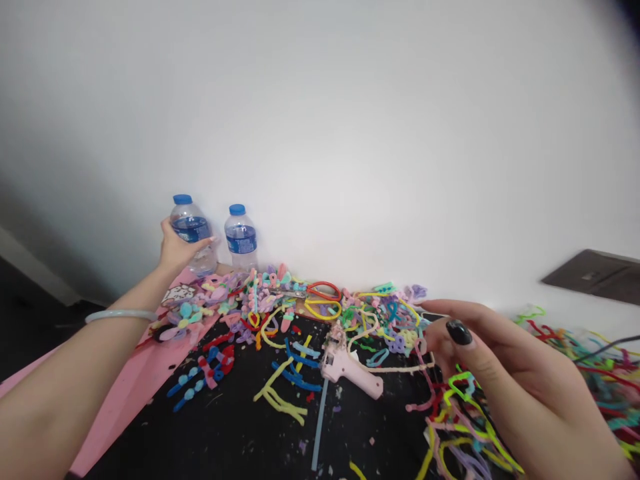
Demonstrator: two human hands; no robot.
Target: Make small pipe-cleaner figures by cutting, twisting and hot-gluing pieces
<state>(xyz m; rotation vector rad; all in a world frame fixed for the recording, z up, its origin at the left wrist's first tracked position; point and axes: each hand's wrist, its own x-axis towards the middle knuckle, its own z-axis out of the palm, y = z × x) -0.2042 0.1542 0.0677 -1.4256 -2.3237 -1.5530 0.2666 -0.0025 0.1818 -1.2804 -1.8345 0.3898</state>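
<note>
My left hand (181,250) is wrapped around a plastic water bottle (193,230) with a blue cap and blue label, by the wall. A second water bottle (241,237) like it stands just to its right. My right hand (515,367) hovers over the right side of the table, fingers loosely curled and apart, with no held thing visible. Near its fingertips lie a pink pipe cleaner (425,387) and a heap of bright pipe cleaners (465,440). A pale pink glue gun (353,373), with a glue stick (319,427) sticking out of it, rests on the black tabletop (240,440).
Scissors (324,291) with red and yellow handles lie among small pipe-cleaner pieces (215,293) along the wall. A blue-and-red pipe-cleaner figure (205,373) lies near a pink sheet (125,393) at left. A wall plate (595,275) and a dark cable (607,347) are at right.
</note>
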